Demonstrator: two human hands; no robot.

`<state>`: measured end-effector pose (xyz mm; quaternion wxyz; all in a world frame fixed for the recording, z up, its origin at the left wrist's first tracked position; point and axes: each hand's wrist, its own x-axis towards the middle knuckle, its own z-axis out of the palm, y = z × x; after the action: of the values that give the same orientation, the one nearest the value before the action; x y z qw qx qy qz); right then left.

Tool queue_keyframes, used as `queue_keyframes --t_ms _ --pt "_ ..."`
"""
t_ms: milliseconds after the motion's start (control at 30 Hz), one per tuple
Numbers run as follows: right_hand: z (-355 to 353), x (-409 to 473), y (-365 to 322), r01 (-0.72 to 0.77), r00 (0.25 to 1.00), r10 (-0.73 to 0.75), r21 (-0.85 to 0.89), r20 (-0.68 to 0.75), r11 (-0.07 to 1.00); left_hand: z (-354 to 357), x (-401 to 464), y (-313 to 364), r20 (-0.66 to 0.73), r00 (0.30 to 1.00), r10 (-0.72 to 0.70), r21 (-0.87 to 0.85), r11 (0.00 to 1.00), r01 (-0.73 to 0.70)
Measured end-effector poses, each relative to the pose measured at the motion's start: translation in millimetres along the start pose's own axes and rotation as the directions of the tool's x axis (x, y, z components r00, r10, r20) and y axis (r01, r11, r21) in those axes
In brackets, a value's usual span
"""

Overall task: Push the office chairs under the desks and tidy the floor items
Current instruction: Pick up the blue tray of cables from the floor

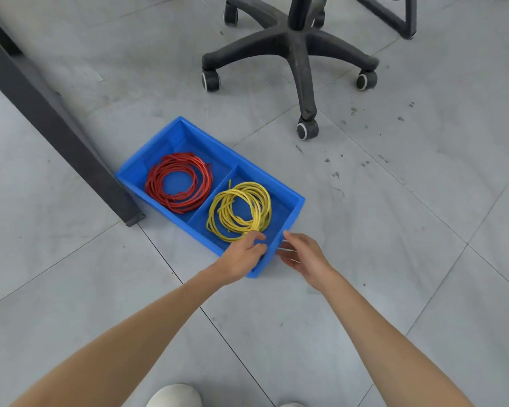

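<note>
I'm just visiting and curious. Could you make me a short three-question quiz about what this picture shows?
1. True or false: the red cable coil and the yellow cable coil share one compartment of the blue bin.
2. Which hand reaches over the bin's near rim, fingers by the yellow coil? A) left hand B) right hand
3. Fill in: the bin's far corner sits against the dark ____.

Key: 1 false, a divider separates them; 2 A; 3 desk leg.
</note>
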<state>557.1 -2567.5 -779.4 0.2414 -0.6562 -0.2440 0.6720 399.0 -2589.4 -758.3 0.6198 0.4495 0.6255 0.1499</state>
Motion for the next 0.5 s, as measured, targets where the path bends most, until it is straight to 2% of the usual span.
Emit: queue_keyframes --t_ms 133,200,300,400,500 --pt "-28.2 -2.5 15.0 -0.07 0.997 0.071 0.034 -0.028 0.997 21.5 -2.3 -1.9 0.186 0.983 0.011 -0.072 0.997 0.003" --pt "-34.3 -3.2 19.0 -0.084 0.996 0.084 0.084 0.0 0.993 22.2 -0.7 -1.4 0.204 0.977 0.06 -0.001 0.998 -0.061" --pt "-26.8 0.0 18.9 -0.067 0.997 0.067 0.031 0.026 0.997 11.5 4.6 1.4 0.082 0.981 0.174 0.125 0.975 -0.183" --pt "-19.4 5.8 18.2 -0.023 0.998 0.019 -0.061 -0.06 0.998 -9.9 9.9 3.5 -0.113 0.963 0.243 0.072 0.969 -0.236" --pt "-31.8 18.7 9.0 0.003 0.982 -0.024 -0.112 -0.189 0.994 -41.8 13.4 3.0 -0.304 0.913 0.271 0.095 0.962 -0.254"
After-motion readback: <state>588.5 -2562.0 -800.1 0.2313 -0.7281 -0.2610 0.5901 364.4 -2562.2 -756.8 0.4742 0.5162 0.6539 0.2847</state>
